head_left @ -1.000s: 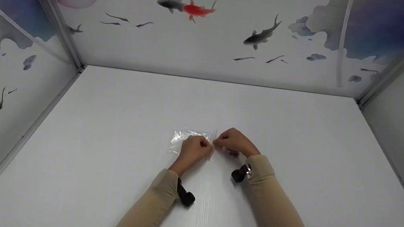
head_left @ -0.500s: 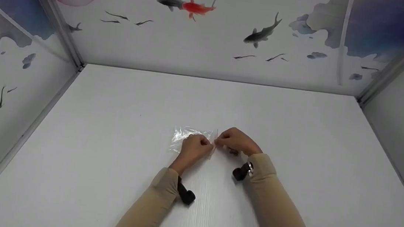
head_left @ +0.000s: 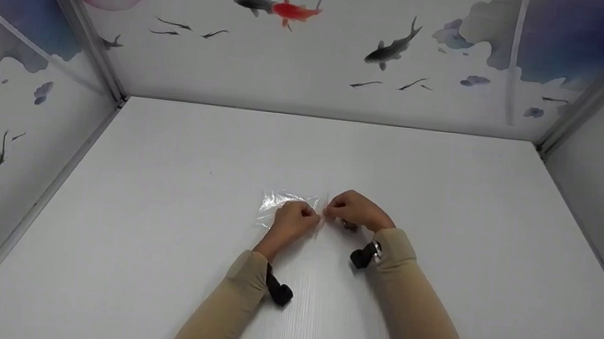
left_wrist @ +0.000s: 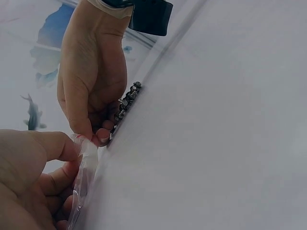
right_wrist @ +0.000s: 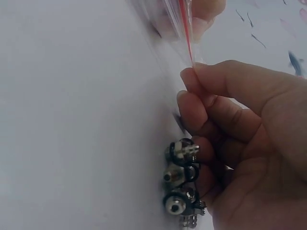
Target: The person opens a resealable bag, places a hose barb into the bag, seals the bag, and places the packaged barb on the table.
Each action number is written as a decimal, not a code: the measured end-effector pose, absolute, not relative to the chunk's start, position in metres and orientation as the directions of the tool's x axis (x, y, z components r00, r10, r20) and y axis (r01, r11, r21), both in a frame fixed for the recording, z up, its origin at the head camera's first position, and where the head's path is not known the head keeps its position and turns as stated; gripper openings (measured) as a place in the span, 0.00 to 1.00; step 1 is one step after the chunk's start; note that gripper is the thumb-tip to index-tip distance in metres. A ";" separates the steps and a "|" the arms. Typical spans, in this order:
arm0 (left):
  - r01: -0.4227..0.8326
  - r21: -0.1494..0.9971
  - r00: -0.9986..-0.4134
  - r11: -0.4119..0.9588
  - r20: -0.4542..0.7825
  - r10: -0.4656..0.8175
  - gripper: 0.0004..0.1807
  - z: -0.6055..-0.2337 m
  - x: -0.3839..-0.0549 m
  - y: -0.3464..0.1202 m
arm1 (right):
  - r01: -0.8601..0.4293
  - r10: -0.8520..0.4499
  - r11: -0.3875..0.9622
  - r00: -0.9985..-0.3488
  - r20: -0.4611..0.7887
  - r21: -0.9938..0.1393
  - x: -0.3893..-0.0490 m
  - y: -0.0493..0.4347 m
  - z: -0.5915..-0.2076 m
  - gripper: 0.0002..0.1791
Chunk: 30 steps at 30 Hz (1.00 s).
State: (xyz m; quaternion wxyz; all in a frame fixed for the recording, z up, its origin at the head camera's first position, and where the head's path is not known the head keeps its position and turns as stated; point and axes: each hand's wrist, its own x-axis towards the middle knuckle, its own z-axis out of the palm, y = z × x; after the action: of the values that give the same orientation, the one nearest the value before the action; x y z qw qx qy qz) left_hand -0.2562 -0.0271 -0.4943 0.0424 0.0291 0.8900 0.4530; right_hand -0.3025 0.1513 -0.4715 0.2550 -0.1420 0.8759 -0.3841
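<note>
A clear zip bag [head_left: 271, 204] with a red line along its mouth lies flat in the middle of the white table. My left hand [head_left: 292, 221] pinches the bag near its mouth, thumb against finger. Just to the right, my right hand [head_left: 358, 209] pinches the edge of that mouth between thumb and finger. In the right wrist view the red strip [right_wrist: 185, 28] runs down to those right fingertips. Several small metal fittings [right_wrist: 181, 179] with dark rings sit in a cluster on the table under the right hand's curled fingers. What the bag contains is not visible.
The white tabletop [head_left: 159, 266] is bounded at the back by a wall [head_left: 311, 76] printed with fish. Similar printed panels stand at left and right. A black wrist camera [head_left: 280, 295] is strapped to the left wrist, another camera [head_left: 363, 255] to the right.
Both hands keep their pinch on the bag. The right hand and the bag's mouth have shifted very slightly to the right, and the gap between the hands is a little wider.
</note>
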 end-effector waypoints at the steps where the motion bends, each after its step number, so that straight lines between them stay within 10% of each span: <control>1: 0.008 0.816 -0.994 0.578 -0.058 0.096 0.06 -0.494 -0.256 -0.027 | -0.057 -0.445 0.668 -0.830 -0.337 -0.742 -0.303 0.152 -0.471 0.11; 30: 0.051 0.815 -0.985 0.578 -0.055 0.163 0.06 -0.489 -0.262 -0.033 | -0.073 -0.450 0.690 -0.823 -0.348 -0.720 -0.305 0.149 -0.461 0.13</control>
State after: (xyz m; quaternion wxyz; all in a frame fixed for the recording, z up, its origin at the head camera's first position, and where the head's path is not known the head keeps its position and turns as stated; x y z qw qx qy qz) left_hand -0.2620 -0.0326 -0.4885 0.0617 0.0603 0.8861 0.4554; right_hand -0.3054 0.1487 -0.4613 0.2582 -0.1482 0.8823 -0.3646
